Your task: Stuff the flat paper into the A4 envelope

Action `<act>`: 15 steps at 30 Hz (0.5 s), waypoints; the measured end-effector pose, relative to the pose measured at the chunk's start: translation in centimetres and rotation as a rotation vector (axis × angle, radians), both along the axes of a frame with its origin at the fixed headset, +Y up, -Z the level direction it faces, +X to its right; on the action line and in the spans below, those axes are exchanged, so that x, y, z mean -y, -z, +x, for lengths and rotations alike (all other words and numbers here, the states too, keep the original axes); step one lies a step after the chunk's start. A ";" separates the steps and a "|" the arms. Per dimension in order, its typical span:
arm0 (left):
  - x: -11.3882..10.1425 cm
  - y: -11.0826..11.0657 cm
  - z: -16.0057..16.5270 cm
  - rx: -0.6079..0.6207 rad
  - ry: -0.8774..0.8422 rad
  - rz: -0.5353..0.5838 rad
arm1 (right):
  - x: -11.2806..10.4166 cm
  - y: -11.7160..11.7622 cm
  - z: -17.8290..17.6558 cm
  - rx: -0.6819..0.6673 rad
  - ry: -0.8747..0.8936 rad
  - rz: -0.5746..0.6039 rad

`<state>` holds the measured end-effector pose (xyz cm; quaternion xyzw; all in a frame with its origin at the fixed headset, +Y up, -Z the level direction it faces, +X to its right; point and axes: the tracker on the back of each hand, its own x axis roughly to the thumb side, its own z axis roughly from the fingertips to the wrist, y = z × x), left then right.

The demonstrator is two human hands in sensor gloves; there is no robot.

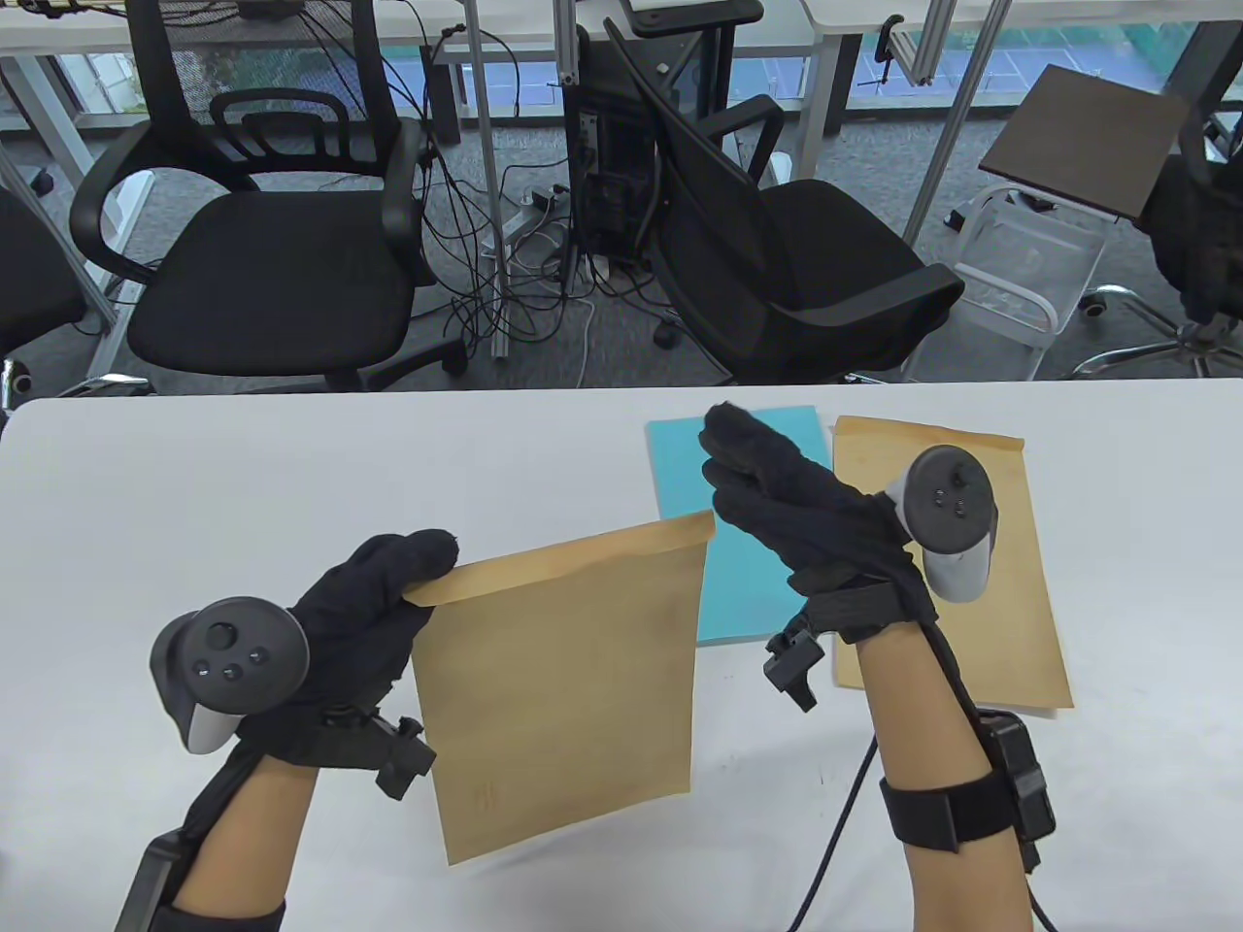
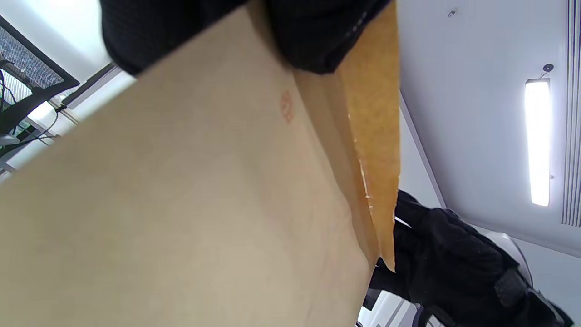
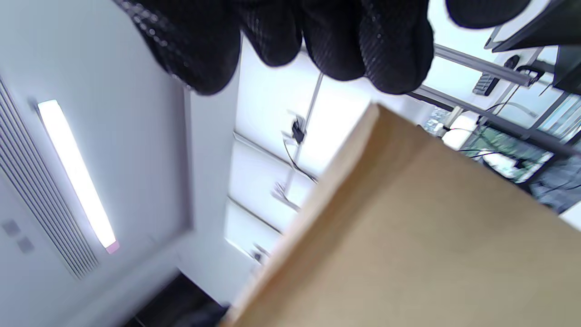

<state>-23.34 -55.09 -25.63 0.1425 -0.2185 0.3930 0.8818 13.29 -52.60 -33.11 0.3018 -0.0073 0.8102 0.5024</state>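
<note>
Brown envelopes: two, one raised [image 1: 558, 680], one flat at far right [image 1: 981, 582]. Blue paper sheets [image 1: 723, 544]: one. Gloved hands: two, left [image 1: 359, 621], right [image 1: 796, 515].

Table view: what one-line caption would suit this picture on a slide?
Left hand holds a brown envelope up by its corner while the right hand hovers above blue paper lying on the white table.

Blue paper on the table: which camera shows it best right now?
The table view: the blue paper lies flat behind the held envelope, partly covered by the right hand. Both wrist views show only envelope, gloves and ceiling, no blue paper.
</note>
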 end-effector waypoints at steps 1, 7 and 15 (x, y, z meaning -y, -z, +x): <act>0.1 0.0 0.3 0.004 0.006 0.004 | -0.6 -0.1 -1.3 -0.017 -0.122 0.009; 0.6 -0.4 1.4 -0.011 0.020 0.037 | -0.9 0.0 -6.3 -0.133 -0.602 -0.079; 0.8 -0.2 1.2 0.035 0.162 -0.036 | 1.1 0.6 -6.1 -0.090 -0.579 -0.010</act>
